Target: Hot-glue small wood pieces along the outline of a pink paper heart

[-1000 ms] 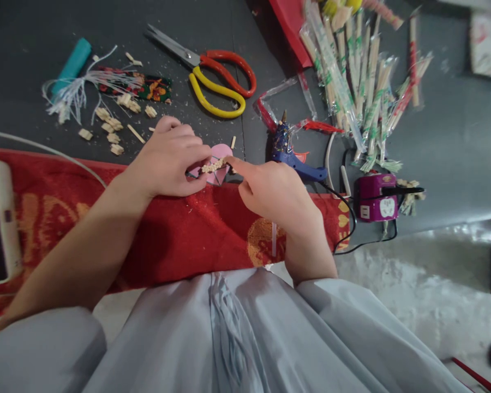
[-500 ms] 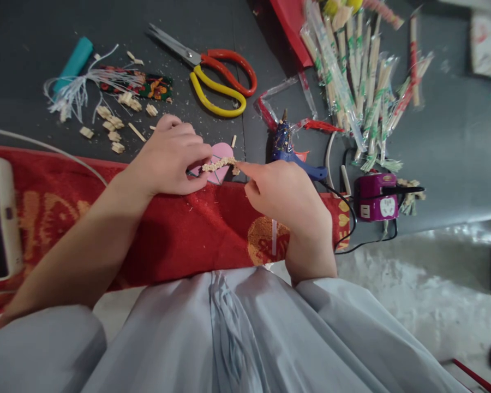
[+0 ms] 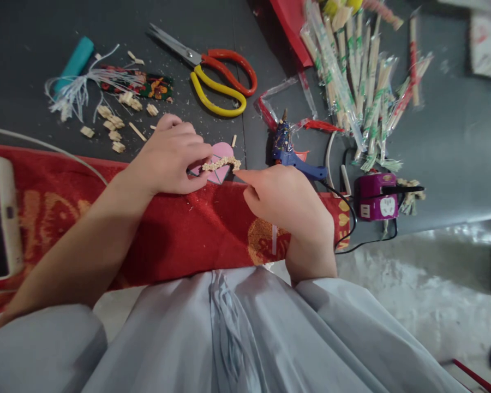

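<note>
Fingers [image 3: 198, 148] of my left hand [image 3: 167, 158] pin the pink paper heart [image 3: 225, 150]. My right hand [image 3: 286, 202], empty, points a forefinger beside its row of pale wooden bits [image 3: 221, 162]. Straightening them needs a light touch.

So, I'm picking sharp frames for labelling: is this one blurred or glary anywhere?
Head view: left hand and pink heart are sharp; the wrapped chopsticks at top right smear toward the edge; the pale floor at lower right is soft, with sheen.

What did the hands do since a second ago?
The right hand pulled its pointing finger back toward the body, off the row of wooden bits; the fingertip now sits just below the row's end. The left hand still pins the pink heart. The scissors and glue gun stayed put.
</note>
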`<state>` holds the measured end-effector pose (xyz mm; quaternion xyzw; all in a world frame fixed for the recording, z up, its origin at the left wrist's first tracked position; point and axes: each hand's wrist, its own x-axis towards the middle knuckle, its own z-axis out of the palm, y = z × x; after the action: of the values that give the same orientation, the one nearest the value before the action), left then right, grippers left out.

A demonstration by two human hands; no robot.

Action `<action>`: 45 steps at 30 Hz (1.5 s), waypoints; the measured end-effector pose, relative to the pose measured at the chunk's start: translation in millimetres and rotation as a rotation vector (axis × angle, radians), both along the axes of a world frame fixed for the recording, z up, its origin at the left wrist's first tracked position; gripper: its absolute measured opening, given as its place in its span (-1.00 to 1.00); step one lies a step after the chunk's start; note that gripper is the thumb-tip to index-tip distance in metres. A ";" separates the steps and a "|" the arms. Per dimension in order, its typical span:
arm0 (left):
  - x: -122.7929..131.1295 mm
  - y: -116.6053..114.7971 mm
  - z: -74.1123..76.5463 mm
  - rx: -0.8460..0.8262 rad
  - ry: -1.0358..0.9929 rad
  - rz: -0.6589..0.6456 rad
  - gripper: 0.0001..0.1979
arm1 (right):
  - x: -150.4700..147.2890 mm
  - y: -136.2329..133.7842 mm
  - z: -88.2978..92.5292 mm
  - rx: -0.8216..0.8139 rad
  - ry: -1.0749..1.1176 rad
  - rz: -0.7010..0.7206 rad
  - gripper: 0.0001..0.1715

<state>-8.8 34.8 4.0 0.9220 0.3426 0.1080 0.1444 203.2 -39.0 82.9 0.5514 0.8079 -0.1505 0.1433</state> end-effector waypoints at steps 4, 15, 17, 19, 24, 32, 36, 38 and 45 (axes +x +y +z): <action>0.3 0.4 -1.7 0.061 0.026 -0.012 -0.73 | -0.9 -1.6 0.5 0.006 -0.006 0.012 -0.54; -0.1 1.3 -0.7 0.013 0.009 -0.015 -0.73 | -6.7 -3.9 -2.6 0.029 -0.013 0.038 -0.41; -0.3 1.7 -0.7 0.013 0.021 -0.021 -0.71 | -9.5 -4.4 -2.8 0.009 -0.017 0.058 -0.36; -0.4 1.7 -0.1 0.011 0.035 -0.022 -0.72 | -11.9 -4.6 -2.6 -0.018 -0.030 0.076 -0.32; -0.7 1.1 -0.9 0.020 0.019 -0.020 -0.75 | -15.0 -4.6 -2.8 -0.040 -0.038 0.109 -0.28; -5.3 5.0 -15.3 0.123 -0.024 -0.053 -0.71 | -17.0 -3.2 -4.2 -0.049 -0.056 0.104 -0.26; -6.6 5.2 -17.1 0.077 -0.040 -0.055 -0.72 | -16.7 -1.7 -3.8 -0.054 -0.055 0.091 -0.26; -7.0 5.1 -17.9 0.066 -0.050 -0.054 -0.73 | -16.1 -0.9 -4.0 -0.057 -0.057 0.080 -0.27; -8.0 6.1 -20.5 0.163 -0.062 -0.081 -0.73 | -12.4 0.8 -6.9 -0.034 -0.055 0.040 -0.27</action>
<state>-16.8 40.9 -16.5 0.9400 0.2904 0.1581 0.0838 190.8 -38.2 76.1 0.5368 0.8118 -0.1461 0.1776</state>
